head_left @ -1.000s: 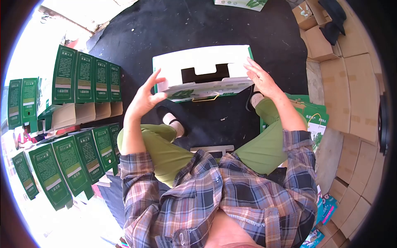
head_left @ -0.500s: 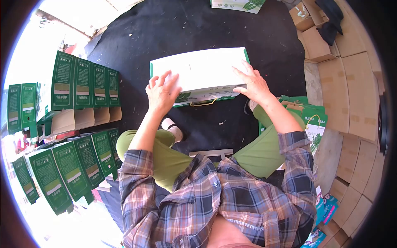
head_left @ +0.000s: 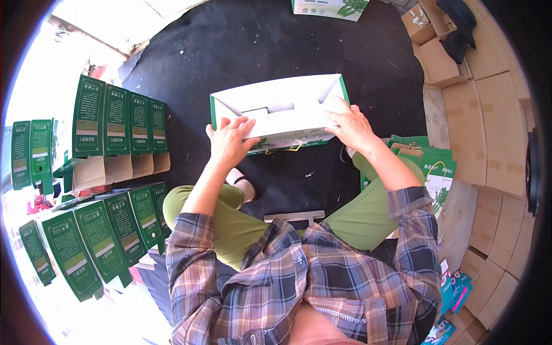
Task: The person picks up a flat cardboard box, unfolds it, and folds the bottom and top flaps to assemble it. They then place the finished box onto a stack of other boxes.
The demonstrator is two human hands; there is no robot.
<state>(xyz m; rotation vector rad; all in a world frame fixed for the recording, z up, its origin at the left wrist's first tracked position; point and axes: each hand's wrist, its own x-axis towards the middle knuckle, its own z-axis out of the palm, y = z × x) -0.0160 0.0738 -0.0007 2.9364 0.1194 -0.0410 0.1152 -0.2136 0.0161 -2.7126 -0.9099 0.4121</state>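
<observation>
A gift box [head_left: 276, 95] with a white inside and green edges stands on the black floor cloth in front of my knees. Its upper side is open, and a white flap lies along the near edge. A yellow cord handle [head_left: 293, 146] shows low on its near face. My left hand [head_left: 230, 141] grips the near left corner, fingers curled over the flap. At the near right corner, my right hand [head_left: 352, 126] holds the flap and side wall, its fingers over the edge. Both palms hide parts of the printed near face.
Rows of green boxes [head_left: 118, 123] stand at my left, with more green boxes [head_left: 92, 238] nearer me. Flat green cartons [head_left: 440, 172] lean by my right knee. Brown cartons [head_left: 497, 126] are stacked along the right side. Another printed box [head_left: 328, 7] sits at the far edge.
The white panel that covered the top has moved down, and the inside of the box now shows. My fingers have curled over its near edge.
</observation>
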